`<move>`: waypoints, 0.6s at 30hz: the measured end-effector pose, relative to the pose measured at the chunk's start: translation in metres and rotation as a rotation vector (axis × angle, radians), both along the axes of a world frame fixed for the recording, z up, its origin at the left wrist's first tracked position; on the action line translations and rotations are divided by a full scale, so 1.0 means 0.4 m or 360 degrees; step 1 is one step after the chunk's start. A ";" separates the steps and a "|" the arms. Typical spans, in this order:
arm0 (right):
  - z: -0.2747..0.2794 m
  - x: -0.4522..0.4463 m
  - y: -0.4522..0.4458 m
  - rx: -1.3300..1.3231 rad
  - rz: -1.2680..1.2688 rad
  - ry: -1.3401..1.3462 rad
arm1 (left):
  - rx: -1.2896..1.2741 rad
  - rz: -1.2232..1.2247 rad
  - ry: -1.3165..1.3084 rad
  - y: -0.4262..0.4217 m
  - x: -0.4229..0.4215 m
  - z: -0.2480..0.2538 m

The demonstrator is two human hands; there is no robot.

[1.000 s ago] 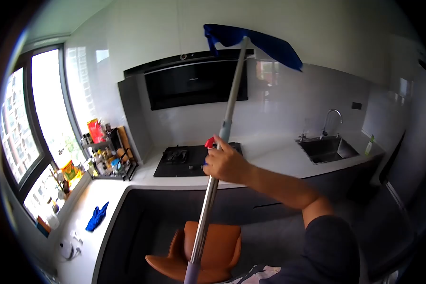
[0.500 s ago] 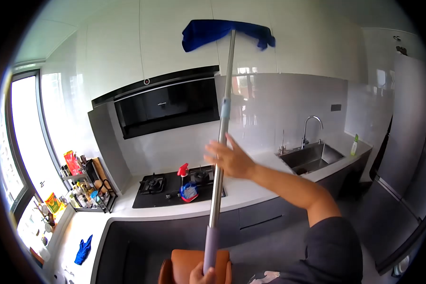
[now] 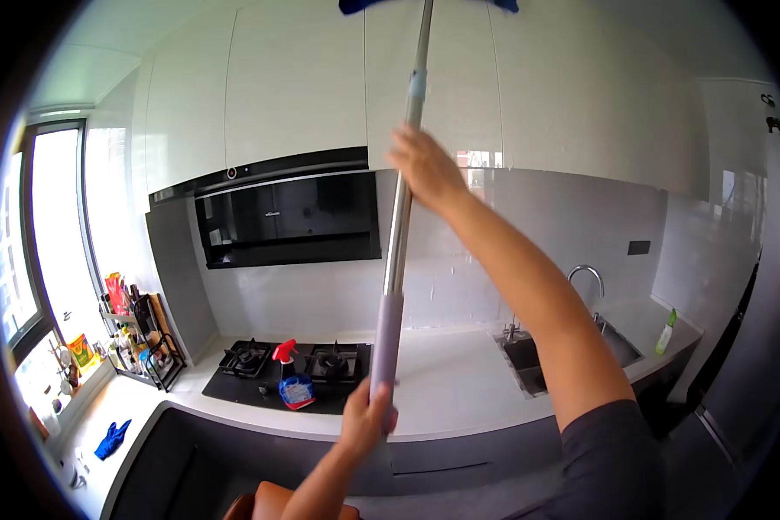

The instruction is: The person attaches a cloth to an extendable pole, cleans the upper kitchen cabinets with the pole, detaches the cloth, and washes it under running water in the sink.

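1. A tall, dark-framed window [image 3: 58, 208] shines brightly on the left.
2. Glossy pale cupboards [image 3: 295, 95] hang above a shiny grey wall [image 3: 576, 225].
3. The white bench [image 3: 442, 373] tops dark base cabinets [image 3: 442, 455].
4. An orange-brown chair [image 3: 273, 498] shows at the lower edge.

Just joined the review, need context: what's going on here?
The person's left hand grips the lower end of a long pole; the right hand is at it higher up, too blurred to judge its grip. The pole slants up across the white upper cabinets to a blue cloth, mostly cut off by the top edge. A red-trigger spray bottle stands on the cooktop.
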State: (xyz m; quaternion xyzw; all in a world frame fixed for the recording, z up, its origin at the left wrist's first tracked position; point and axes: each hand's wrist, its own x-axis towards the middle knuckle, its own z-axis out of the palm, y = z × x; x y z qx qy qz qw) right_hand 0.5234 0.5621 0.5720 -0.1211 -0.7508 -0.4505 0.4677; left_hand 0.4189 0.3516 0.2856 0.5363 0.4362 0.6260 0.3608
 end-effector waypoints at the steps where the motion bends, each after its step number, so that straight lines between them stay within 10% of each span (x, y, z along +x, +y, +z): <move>1: 0.042 0.012 0.014 -0.0011 0.0004 0.0087 | -0.0003 -0.0033 -0.0036 0.017 0.014 0.056; 7: 0.028 0.035 0.028 0.0135 -0.0148 0.0141 | -0.0041 -0.0037 0.0062 0.043 0.056 0.035; 18: -0.873 0.119 -0.476 -0.0528 0.0340 -0.0459 | -0.0572 0.0307 -0.0445 -0.664 0.203 -0.765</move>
